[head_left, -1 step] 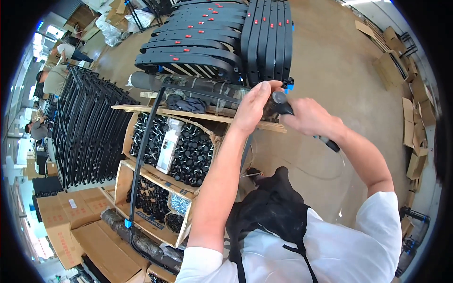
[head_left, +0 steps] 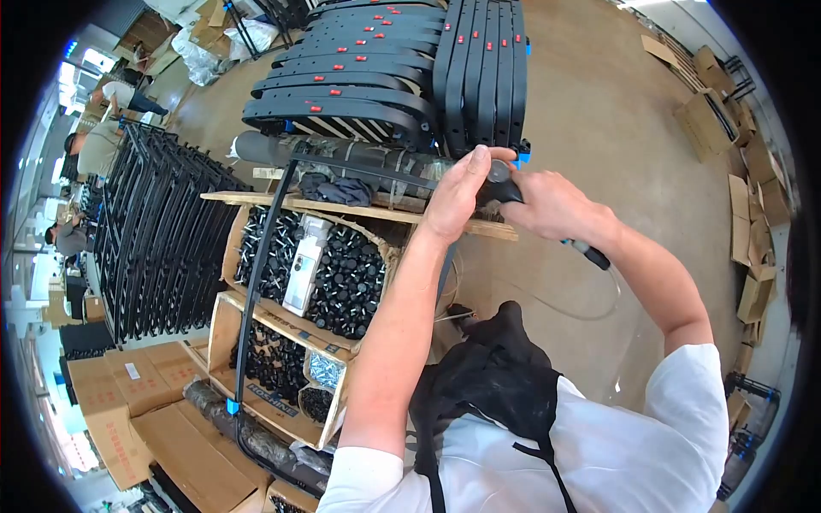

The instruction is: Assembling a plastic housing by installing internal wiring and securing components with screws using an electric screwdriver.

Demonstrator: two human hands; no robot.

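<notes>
My right hand (head_left: 552,205) is closed around a black air-powered tool (head_left: 501,190) with a round grey head. The tool's dark rear end (head_left: 590,253) sticks out below my wrist, and a thin clear hose (head_left: 590,317) loops beneath it. Close beside the tool head, my left hand (head_left: 457,192) curls around the end of a bent black tube frame (head_left: 368,168). What its fingers press on is partly hidden. The frame lies across a dark padded roll (head_left: 265,148), and one leg hangs down over the boxes to a second wrapped roll (head_left: 205,398).
Below the frame, wooden boxes (head_left: 224,338) hold black-headed bolts (head_left: 346,278) and small parts, with a white device (head_left: 304,269) on top. Stacked black frames (head_left: 342,94) stand ahead, more frames (head_left: 162,231) at left. Cartons (head_left: 192,445) sit lower left; people work far left.
My right hand and the tool have shifted slightly left, bringing the tool head closer to my left hand. The tool's rear end and hose moved along. My left hand stays nearly in place.
</notes>
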